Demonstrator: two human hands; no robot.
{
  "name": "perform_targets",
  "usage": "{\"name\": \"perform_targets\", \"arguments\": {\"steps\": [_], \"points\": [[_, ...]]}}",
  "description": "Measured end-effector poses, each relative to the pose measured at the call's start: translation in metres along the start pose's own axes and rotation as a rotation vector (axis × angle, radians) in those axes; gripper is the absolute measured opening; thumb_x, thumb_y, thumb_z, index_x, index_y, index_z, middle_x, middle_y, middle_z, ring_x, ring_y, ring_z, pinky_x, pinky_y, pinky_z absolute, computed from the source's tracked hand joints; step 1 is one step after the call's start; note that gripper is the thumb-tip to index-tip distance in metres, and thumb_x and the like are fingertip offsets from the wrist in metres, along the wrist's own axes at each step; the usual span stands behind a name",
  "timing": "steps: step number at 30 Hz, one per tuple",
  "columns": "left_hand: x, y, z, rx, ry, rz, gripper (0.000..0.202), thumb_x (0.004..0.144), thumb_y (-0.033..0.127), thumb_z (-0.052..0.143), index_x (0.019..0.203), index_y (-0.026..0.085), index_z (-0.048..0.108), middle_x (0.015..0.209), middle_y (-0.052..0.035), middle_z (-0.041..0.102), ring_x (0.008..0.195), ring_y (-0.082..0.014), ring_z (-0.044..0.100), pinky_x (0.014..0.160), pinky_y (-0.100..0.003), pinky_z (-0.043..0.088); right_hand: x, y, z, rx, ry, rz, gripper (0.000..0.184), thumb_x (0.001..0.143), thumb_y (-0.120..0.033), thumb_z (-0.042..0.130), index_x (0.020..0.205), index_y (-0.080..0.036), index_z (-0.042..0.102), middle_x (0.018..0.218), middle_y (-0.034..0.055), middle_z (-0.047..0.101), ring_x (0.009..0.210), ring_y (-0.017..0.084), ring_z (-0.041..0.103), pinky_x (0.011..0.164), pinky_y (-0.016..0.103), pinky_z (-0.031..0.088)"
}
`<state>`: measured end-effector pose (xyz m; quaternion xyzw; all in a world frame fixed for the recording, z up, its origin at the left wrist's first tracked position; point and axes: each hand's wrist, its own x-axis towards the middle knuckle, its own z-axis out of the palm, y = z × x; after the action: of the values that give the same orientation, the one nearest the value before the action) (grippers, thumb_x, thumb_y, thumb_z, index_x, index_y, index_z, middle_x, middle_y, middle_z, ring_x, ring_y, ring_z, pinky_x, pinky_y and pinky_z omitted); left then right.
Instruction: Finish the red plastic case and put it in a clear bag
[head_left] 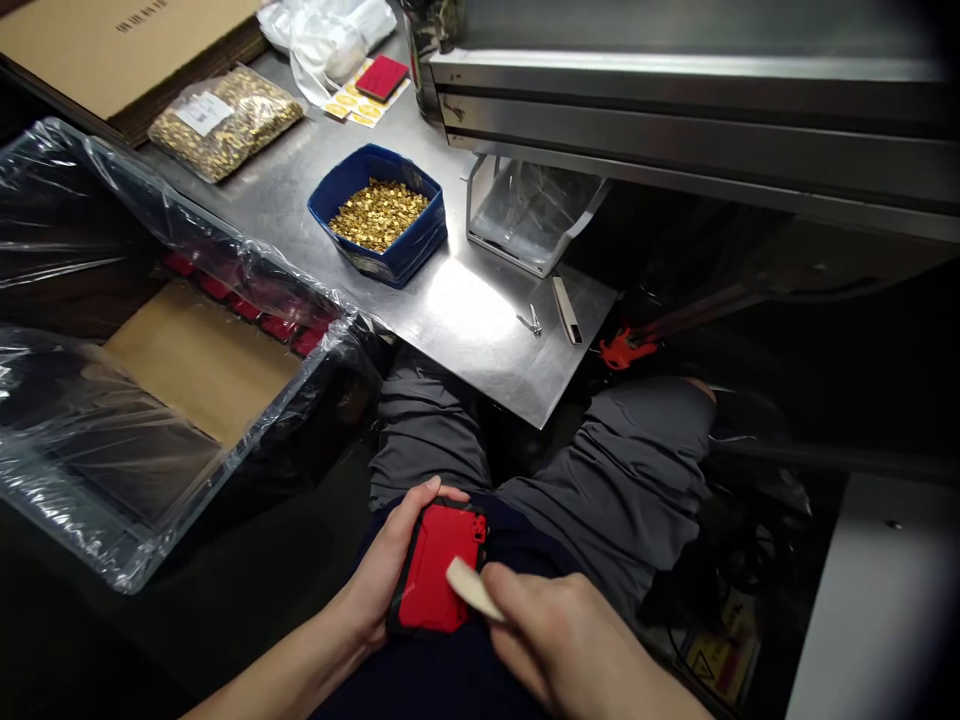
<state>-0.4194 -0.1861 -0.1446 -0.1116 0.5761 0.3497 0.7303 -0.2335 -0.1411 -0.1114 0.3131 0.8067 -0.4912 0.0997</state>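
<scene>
My left hand (pixel 390 565) is wrapped round a red case with a black rim (pixel 435 580), holding it over my lap. My right hand (pixel 570 640) pinches a small pale flat tool (pixel 471 588) whose tip rests on the face of the red case. On the steel table (pixel 480 330) ahead stands a blue tub of small gold-coloured parts (pixel 380 215). A clear bag of similar gold parts (pixel 225 122) lies further back to the left.
A plastic-lined bin (pixel 150 400) at left holds cardboard and a row of red pieces. A clear plastic tray (pixel 529 215), a small metal clip (pixel 531 322) and a metal strip (pixel 566 310) lie on the table. A machine housing (pixel 697 110) overhangs at right. Cardboard lies at back left.
</scene>
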Motion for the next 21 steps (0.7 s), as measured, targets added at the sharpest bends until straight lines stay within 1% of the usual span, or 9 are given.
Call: {"name": "perform_targets", "arguments": {"steps": [2,5,9,12,13,15,17,19,21], "points": [[0.0001,-0.0005,-0.0001,-0.006,-0.020,0.007,0.047,0.089,0.061,0.058,0.107,0.018,0.066,0.087,-0.0096,0.075,0.078,-0.0269,0.072,0.072,-0.036,0.057,0.0001,0.0003,0.0008,0.009,0.008,-0.015,0.010,0.099,-0.023,0.049,0.107,-0.027,0.052,0.092,-0.0013,0.073,0.076,0.016,0.070,0.062,0.023,0.040],[-0.0001,-0.0010,-0.0002,-0.011,0.033,-0.023,0.045,0.089,0.060,0.059,0.107,0.019,0.066,0.087,-0.0085,0.075,0.071,-0.0238,0.069,0.063,-0.032,0.055,-0.0006,0.0012,0.0028,0.009,0.046,0.040,0.008,0.101,-0.024,0.046,0.107,-0.027,0.051,0.088,-0.0014,0.073,0.073,0.016,0.069,0.060,0.023,0.038],[-0.0009,-0.0015,0.0001,0.012,-0.003,0.024,0.047,0.088,0.061,0.060,0.107,0.018,0.067,0.086,-0.0073,0.075,0.078,-0.0241,0.070,0.072,-0.033,0.056,-0.0018,0.0021,0.0043,0.024,0.022,-0.008,0.009,0.097,-0.021,0.050,0.104,-0.027,0.051,0.087,-0.0024,0.073,0.071,0.015,0.069,0.058,0.023,0.036],[-0.0009,-0.0013,0.0011,0.033,0.026,0.013,0.049,0.088,0.062,0.060,0.108,0.019,0.067,0.082,-0.0052,0.074,0.069,-0.0213,0.068,0.062,-0.029,0.054,-0.0028,0.0028,0.0032,0.007,0.066,0.062,0.005,0.101,-0.024,0.047,0.103,-0.026,0.051,0.085,-0.0023,0.072,0.069,0.016,0.069,0.057,0.024,0.035],[-0.0007,-0.0012,0.0016,0.036,0.032,0.005,0.048,0.088,0.062,0.060,0.109,0.019,0.067,0.082,-0.0052,0.074,0.069,-0.0217,0.068,0.062,-0.030,0.054,-0.0034,0.0030,0.0030,0.015,0.058,0.073,0.005,0.100,-0.024,0.047,0.103,-0.026,0.051,0.082,-0.0030,0.071,0.066,0.015,0.068,0.056,0.024,0.035],[-0.0002,-0.0012,0.0024,0.041,0.018,0.015,0.048,0.087,0.060,0.061,0.110,0.019,0.067,0.084,-0.0064,0.074,0.074,-0.0245,0.070,0.068,-0.034,0.056,-0.0039,0.0027,0.0031,0.031,0.031,0.052,0.006,0.099,-0.022,0.049,0.103,-0.027,0.051,0.082,-0.0036,0.071,0.065,0.015,0.067,0.056,0.023,0.036],[0.0003,-0.0014,0.0031,0.037,0.005,0.024,0.048,0.087,0.060,0.061,0.109,0.018,0.067,0.086,-0.0079,0.073,0.081,-0.0278,0.071,0.076,-0.038,0.058,-0.0032,0.0019,0.0042,0.025,0.048,0.036,0.007,0.100,-0.023,0.049,0.105,-0.027,0.052,0.090,-0.0020,0.073,0.073,0.016,0.070,0.060,0.023,0.039],[0.0008,-0.0017,0.0037,0.023,0.035,0.000,0.048,0.087,0.060,0.062,0.108,0.018,0.067,0.087,-0.0091,0.074,0.082,-0.0292,0.071,0.076,-0.040,0.058,-0.0022,0.0012,0.0061,-0.001,0.087,0.059,0.011,0.102,-0.024,0.047,0.111,-0.027,0.052,0.094,-0.0001,0.074,0.078,0.018,0.072,0.062,0.024,0.040],[0.0014,-0.0019,0.0046,0.008,0.058,-0.019,0.047,0.087,0.060,0.062,0.109,0.018,0.067,0.087,-0.0097,0.074,0.080,-0.0293,0.071,0.074,-0.041,0.058,-0.0017,0.0008,0.0081,-0.015,0.076,0.054,0.018,0.100,-0.022,0.048,0.118,-0.027,0.051,0.091,0.0003,0.075,0.075,0.018,0.072,0.060,0.024,0.039]]}}
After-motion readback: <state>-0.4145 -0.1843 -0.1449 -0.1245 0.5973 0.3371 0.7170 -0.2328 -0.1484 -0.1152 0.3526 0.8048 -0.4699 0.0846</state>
